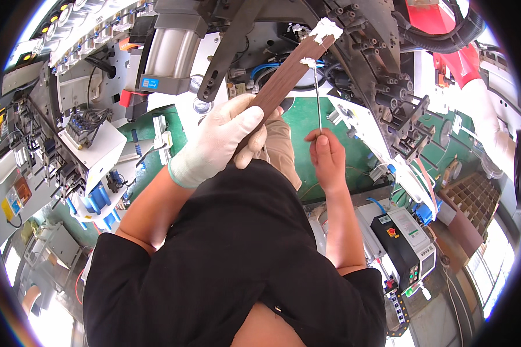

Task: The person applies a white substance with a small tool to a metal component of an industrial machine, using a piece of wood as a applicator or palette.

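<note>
My left hand (pixel 220 136), in a white glove, is closed around a flat strip of dark brown wood-grained board (pixel 283 84). The board slants up and to the right, and its far end carries a thick smear of white paste (pixel 326 30). My bare right hand (pixel 327 155) grips a thin metal rod (pixel 318 104) that stands nearly upright. At the rod's upper tip a small lump of white paste (pixel 308 61) lies against the board's right edge. Whatever handle the rod has is hidden inside my fingers.
Ahead stands machinery with a silver cylinder (pixel 171 49), a dark metal arm (pixel 228 49) and rows of black fittings (pixel 388 87). A black control box (pixel 396 248) with buttons is at the lower right. A sectioned wooden tray (pixel 474 199) sits at the far right. The floor is green.
</note>
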### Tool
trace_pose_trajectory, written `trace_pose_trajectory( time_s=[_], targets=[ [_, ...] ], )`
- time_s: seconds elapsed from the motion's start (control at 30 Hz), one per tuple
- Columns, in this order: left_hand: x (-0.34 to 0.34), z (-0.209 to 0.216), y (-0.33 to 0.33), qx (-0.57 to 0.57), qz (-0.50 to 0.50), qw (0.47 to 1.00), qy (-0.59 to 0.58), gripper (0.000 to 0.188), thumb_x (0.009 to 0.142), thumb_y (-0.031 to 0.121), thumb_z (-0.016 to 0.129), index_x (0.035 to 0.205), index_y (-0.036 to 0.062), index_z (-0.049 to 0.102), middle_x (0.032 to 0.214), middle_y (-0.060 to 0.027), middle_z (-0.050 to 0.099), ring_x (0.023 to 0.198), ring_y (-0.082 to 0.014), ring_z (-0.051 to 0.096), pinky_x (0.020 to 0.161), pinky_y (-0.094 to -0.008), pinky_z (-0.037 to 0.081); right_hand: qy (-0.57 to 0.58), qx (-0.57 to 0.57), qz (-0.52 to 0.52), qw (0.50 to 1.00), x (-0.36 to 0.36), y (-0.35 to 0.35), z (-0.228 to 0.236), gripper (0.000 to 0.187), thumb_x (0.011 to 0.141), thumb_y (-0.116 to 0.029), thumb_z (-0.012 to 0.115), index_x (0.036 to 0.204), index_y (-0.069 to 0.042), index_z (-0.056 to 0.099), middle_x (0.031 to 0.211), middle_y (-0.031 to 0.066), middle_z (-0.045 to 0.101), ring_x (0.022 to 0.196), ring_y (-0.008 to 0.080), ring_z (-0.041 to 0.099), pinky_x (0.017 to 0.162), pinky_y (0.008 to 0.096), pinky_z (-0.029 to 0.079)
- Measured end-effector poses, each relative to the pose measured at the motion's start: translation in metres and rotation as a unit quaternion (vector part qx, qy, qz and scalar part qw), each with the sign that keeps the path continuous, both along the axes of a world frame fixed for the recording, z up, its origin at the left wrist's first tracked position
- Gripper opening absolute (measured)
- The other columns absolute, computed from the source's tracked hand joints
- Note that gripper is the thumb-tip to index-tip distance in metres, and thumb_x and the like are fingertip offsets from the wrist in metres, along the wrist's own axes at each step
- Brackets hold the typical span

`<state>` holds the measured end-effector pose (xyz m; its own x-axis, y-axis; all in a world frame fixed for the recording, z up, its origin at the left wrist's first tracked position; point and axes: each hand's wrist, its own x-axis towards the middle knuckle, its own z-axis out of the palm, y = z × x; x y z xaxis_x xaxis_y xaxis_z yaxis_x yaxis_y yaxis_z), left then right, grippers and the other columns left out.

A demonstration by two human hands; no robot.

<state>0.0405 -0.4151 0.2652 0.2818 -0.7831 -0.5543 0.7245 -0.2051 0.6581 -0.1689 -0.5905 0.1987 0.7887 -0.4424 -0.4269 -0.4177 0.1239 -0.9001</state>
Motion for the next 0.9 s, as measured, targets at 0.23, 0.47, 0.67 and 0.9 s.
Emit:
trace_pose_trajectory(
  time_s=[0.23, 0.47, 0.67, 0.9],
  targets=[
    [0.001, 0.008, 0.01, -0.015, -0.026, 0.995, 0.093, 0.042, 0.106, 0.041, 0.052, 0.115, -0.0004, 0.057, 0.065, 0.0001, 0.052, 0.042, -0.0055, 0.042, 0.041, -0.0198, 0.032, -0.006, -0.463, 0.055, 0.885, 0.0, -0.026, -0.03, 0.012, 0.101, -0.015, 0.054, 0.103, -0.005, 0.061, 0.078, 0.014, 0.063, 0.065, 0.0368, 0.062, 0.059, 0.0426, 0.05],
    [0.007, 0.018, 0.026, 0.044, -0.108, 0.992, 0.045, 0.047, 0.103, 0.045, 0.055, 0.112, -0.0014, 0.057, 0.067, -0.0003, 0.054, 0.043, -0.0053, 0.044, 0.041, -0.02, 0.032, -0.005, -0.57, 0.046, 0.82, -0.016, -0.075, -0.046, 0.007, 0.097, -0.011, 0.06, 0.102, -0.006, 0.061, 0.081, 0.0126, 0.064, 0.068, 0.0373, 0.063, 0.06, 0.0441, 0.051],
    [0.008, 0.015, 0.036, 0.058, -0.11, 0.992, 0.023, 0.044, 0.105, 0.042, 0.052, 0.114, -0.0004, 0.058, 0.07, -0.0017, 0.058, 0.045, -0.005, 0.047, 0.044, -0.0199, 0.034, -0.062, -0.518, 0.078, 0.85, -0.016, -0.054, -0.017, 0.004, 0.094, -0.004, 0.06, 0.097, -0.003, 0.059, 0.082, 0.0155, 0.062, 0.067, 0.0373, 0.061, 0.06, 0.0425, 0.049],
    [0.006, 0.017, 0.026, 0.007, -0.081, 0.993, 0.085, 0.042, 0.105, 0.04, 0.054, 0.116, -0.0007, 0.057, 0.066, -0.0011, 0.054, 0.042, -0.0062, 0.044, 0.041, -0.0212, 0.033, -0.075, -0.384, 0.051, 0.919, 0.003, -0.009, 0.0, 0.025, 0.104, -0.021, 0.053, 0.089, -0.003, 0.06, 0.077, 0.0135, 0.061, 0.063, 0.0329, 0.059, 0.058, 0.038, 0.047]
  ],
)
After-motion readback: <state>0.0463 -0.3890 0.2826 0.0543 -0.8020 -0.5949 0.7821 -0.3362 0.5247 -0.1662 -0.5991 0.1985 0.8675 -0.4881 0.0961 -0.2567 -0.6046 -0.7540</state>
